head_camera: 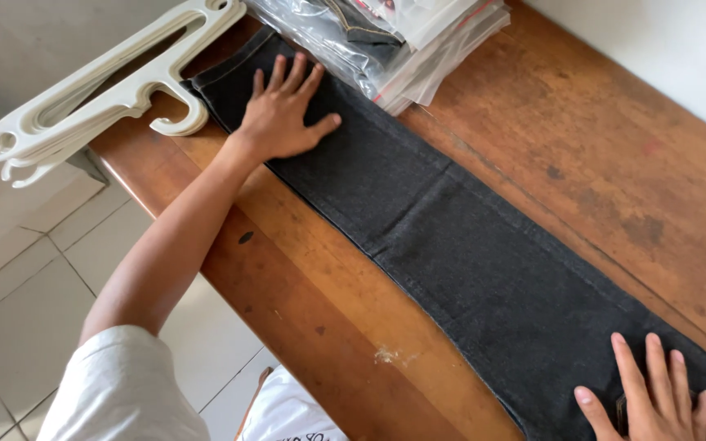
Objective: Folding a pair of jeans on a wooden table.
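Worn brown wooden table [598, 163]: bears all items. Long black denim jeans [451, 253]: laid flat lengthwise along the table. Cream plastic hangers [100, 90]: stacked at the table's far corner, overhanging. Clear plastic garment bags [386, 41]: beside the jeans' far end. Left hand [283, 114]: fingers spread, palm flat on the jeans' far end. Right hand [655, 400]: fingers spread, flat on the near end.

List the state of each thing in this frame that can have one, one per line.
Black jeans: laid flat and stretched lengthwise along the table, both hands pressing on them.
Left hand: open, palm down, fingers spread, at the far end of the jeans.
Right hand: open, flat on the near end of the jeans.
White hangers: stacked, jutting over the table's edge.
Clear bags: piled, holding folded garments.
Wooden table: worn, stained.
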